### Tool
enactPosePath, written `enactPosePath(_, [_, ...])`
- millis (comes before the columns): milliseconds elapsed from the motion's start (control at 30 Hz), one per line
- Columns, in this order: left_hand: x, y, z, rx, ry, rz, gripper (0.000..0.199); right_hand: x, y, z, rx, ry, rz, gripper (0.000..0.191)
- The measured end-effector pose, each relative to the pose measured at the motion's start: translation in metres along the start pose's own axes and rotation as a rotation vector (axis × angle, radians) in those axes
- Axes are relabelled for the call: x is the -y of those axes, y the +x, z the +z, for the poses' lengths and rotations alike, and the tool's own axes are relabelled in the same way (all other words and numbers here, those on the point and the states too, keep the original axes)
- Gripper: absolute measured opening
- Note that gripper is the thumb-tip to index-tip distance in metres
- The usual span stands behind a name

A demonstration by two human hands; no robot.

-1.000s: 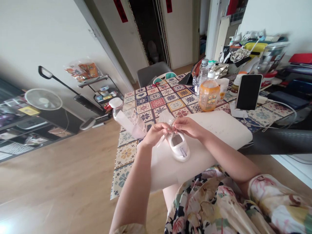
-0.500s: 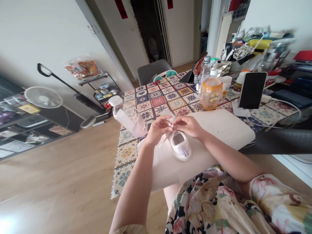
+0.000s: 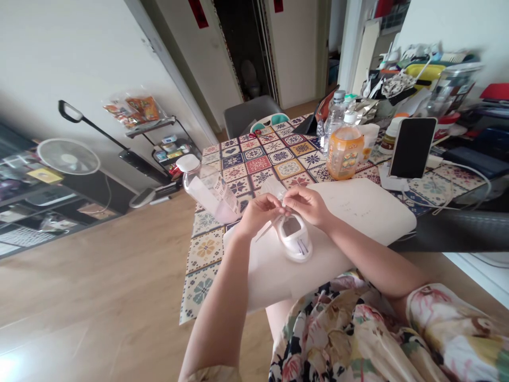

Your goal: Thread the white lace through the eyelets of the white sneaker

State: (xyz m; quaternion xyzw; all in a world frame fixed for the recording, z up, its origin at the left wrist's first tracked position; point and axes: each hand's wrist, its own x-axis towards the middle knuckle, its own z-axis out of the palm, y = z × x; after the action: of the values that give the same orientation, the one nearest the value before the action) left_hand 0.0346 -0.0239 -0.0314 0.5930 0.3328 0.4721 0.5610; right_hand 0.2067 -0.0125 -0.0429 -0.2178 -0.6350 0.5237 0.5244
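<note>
A small white shoe [image 3: 300,248] with dark purple stripes stands on a white sheet, its opening facing up and its striped end toward me. At its far end my left hand [image 3: 262,212] and my right hand [image 3: 306,206] meet, fingertips nearly touching. Both are closed in a pinch on something thin and white that looks like the shoelace. One loose lace end [image 3: 264,232] trails out to the lower left below my left hand. Behind the fingers, part of a clear, whitish plastic piece [image 3: 274,187] shows. My fingers hide the far end of the shoe.
The white sheet [image 3: 374,207] covers the near side of a patterned tablecloth [image 3: 258,163]. A large clear bottle [image 3: 212,196] stands left. To the right are an orange-labelled bottle [image 3: 345,154], a phone on a stand [image 3: 412,148] and clutter. Scissors [image 3: 258,135] lie at the far edge.
My fingertips have shifted slightly, and more of the clear plastic piece behind them shows. The shoe stays in place.
</note>
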Motion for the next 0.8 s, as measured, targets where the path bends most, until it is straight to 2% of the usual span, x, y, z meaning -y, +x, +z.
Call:
enactPosePath(100, [0.0,-0.001,0.0,-0.029,0.027,-0.01,0.032,-0.004,0.001,0.0,-0.031,-0.03,0.001,0.024])
enactPosePath(167, [0.0,-0.001,0.0,-0.074,0.035,-0.015,0.032,-0.005,0.002,-0.003,-0.031,-0.103,-0.048,0.019])
enactPosePath(300, [0.002,0.0,-0.002,-0.138,0.013,-0.025,0.032,-0.004,0.003,-0.011,0.077,-0.306,-0.186,0.015])
enactPosePath(567, [0.003,0.002,-0.005,-0.135,-0.049,-0.049,0.03,-0.001,0.005,-0.018,0.156,-0.496,-0.263,0.006])
enactPosePath(800, [0.004,0.002,-0.003,-0.145,-0.043,-0.052,0.031,-0.002,0.0,-0.014,0.096,-0.398,-0.108,0.012])
